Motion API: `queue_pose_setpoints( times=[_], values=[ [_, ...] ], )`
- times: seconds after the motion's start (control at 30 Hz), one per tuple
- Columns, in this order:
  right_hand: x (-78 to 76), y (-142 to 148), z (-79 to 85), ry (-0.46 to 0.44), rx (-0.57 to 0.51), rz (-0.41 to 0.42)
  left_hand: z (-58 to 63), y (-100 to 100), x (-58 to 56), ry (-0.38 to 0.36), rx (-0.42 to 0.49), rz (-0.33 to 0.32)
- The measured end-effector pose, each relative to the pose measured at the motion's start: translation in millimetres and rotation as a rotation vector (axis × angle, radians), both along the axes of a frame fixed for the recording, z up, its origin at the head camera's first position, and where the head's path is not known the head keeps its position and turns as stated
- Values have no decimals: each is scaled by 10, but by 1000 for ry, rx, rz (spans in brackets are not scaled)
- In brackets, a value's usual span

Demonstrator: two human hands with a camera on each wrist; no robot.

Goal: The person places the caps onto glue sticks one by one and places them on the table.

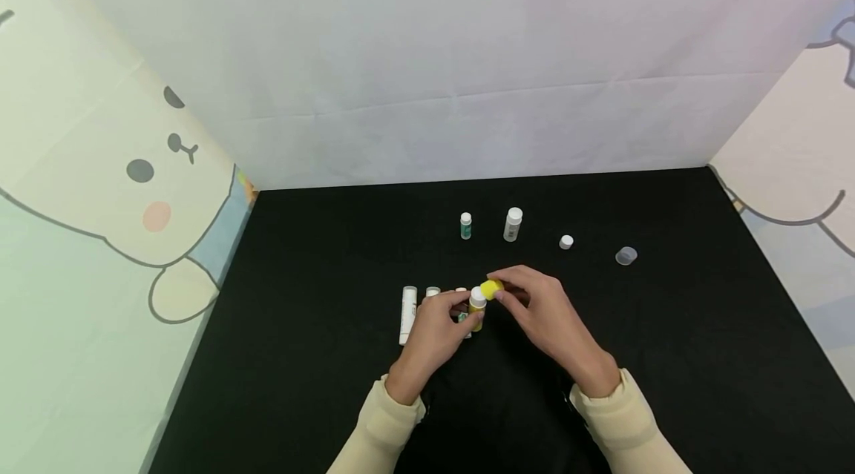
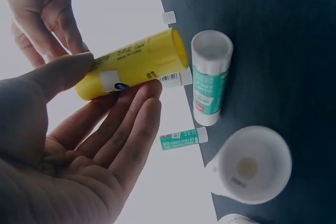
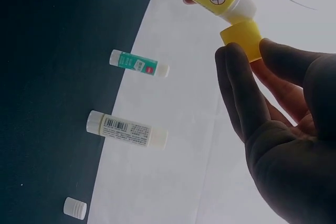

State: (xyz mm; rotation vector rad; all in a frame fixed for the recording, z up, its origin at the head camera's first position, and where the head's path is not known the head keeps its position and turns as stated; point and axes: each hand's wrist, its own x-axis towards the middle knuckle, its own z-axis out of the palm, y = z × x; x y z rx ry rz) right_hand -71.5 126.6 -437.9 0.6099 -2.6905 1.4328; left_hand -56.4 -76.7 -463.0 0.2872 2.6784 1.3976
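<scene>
1. My left hand (image 1: 436, 331) holds the yellow stick (image 2: 134, 65): the thumb is on one side of it, the fingers are on the other.
2. My right hand (image 1: 542, 311) pinches the yellow cap (image 3: 242, 40) between the thumb and the fingertips.
3. The yellow stick is upright in the head view, in front of me, with its white top bare. The yellow cap is tilted, just beside this top, on the right; I cannot tell surely if they touch.
4. By my left hand, the near green stick (image 2: 211, 85) stands on the black bench (image 1: 300, 392). My fingers hide a part of it in the head view.
5. To the left of it are two white sticks. The outer one (image 1: 408, 314) shows well; the inner one (image 1: 433, 291) shows only its upper end above my hand.
6. Farther away, beyond my hands, stand the far green stick (image 1: 465, 226) and, to its right, the far white stick (image 1: 513, 225).
7. More to the right are a small white cap (image 1: 566, 242) and then a clear cap (image 1: 626, 257), well apart from one another.
8. Behind the bench there is a pale wall (image 1: 427, 51), and cream sleeves (image 1: 384, 422) cover my arms.
</scene>
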Motion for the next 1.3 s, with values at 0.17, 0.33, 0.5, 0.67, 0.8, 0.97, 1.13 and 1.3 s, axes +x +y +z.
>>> queue_pose_setpoints(
  times=[0.17,0.33,0.5,0.67,0.8,0.97,1.13,1.3],
  values=[
    [7,-6,-7,8,-7,24,0,1,2,-6,2,-2],
    [10,-4,-10,22,-10,46,-1,12,9,0,-13,-2],
    [12,13,-11,27,2,55,11,28,7,-11,-35,-17],
    [10,25,-9,34,24,61,14,46,10,-22,-43,-30],
    [5,34,-13,45,33,68,7,64,17,-11,-48,-34],
    [3,48,-17,61,44,72,-4,88,32,-20,-22,-36],
    [11,51,-36,54,58,83,-14,111,47,-49,7,-52],
    [12,45,-52,50,70,90,-19,135,64,-66,9,-50]
  ],
)
